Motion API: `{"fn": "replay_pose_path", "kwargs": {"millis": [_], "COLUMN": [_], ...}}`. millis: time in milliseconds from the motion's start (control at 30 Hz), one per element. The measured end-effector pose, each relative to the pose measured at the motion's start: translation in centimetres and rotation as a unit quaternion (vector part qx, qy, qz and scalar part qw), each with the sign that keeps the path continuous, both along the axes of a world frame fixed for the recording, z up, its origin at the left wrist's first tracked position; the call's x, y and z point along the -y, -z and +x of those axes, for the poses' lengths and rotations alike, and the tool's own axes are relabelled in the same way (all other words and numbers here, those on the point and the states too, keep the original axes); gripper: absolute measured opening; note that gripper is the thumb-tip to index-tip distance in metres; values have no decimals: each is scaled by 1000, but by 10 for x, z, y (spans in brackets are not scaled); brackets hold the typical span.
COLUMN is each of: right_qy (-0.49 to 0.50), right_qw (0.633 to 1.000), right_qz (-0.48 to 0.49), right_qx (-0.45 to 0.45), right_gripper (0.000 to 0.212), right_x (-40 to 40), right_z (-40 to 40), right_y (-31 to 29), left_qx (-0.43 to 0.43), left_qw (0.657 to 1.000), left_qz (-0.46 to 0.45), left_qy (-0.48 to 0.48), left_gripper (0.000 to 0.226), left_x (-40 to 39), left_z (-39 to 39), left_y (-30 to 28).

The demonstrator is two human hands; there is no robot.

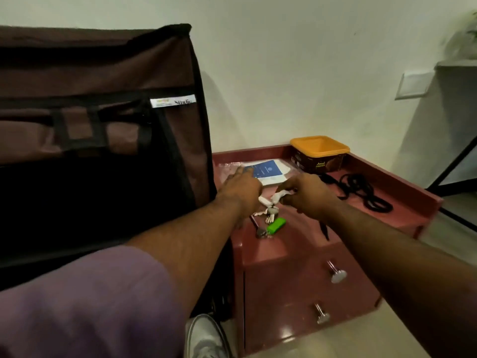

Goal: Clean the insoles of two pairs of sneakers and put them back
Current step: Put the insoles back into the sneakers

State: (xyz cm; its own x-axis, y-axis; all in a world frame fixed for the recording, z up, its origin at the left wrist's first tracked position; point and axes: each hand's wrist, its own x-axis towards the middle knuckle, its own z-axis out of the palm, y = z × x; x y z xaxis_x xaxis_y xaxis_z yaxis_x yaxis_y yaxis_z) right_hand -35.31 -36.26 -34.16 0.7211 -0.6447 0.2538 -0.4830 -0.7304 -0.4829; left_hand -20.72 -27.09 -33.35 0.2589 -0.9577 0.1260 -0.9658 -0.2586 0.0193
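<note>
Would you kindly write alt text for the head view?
Both hands reach over a red cabinet: the right hand pinches a white wad, the left hand lies open above keys. A brown fabric rack stands left.

sneaker [204,337] cut off below, left hand [241,188] fingers blurred

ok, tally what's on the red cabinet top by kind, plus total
Tub: 1
Booklet: 1
Black cord: 1
Key bunch: 1
Green tag: 1
White scrap, pinched in the right hand: 1
Total: 6
</note>
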Motion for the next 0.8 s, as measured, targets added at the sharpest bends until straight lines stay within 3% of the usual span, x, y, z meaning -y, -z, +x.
{"fn": "replay_pose_path", "kwargs": {"millis": [100, 333, 500, 667, 800], "right_qy": [8, 38, 63, 76, 71], "right_qw": [1000, 994, 980, 985, 988], "right_qz": [-20, -97, -191, -156, -117], "right_qx": [13, 37, 2, -18, -65], "right_gripper": [18, 18, 18, 19, 28], "right_x": [28, 46, 43, 36, 32], "right_z": [19, 56, 64, 88, 104], "right_y": [7, 33, 25, 27, 32], "left_qx": [20, 49, -19, -80, -94], "left_qw": [997, 996, 999, 995, 993], "left_qz": [60, 47, 11, -47, -66], "left_qy": [-42, -58, -50, -36, -38], "left_gripper": [36, 23, 39, 54, 30], "left_x": [31, 54, 49, 50, 53], "left_z": [24, 43, 43, 50, 51], "left_y": [10, 31, 27, 29, 35]}}
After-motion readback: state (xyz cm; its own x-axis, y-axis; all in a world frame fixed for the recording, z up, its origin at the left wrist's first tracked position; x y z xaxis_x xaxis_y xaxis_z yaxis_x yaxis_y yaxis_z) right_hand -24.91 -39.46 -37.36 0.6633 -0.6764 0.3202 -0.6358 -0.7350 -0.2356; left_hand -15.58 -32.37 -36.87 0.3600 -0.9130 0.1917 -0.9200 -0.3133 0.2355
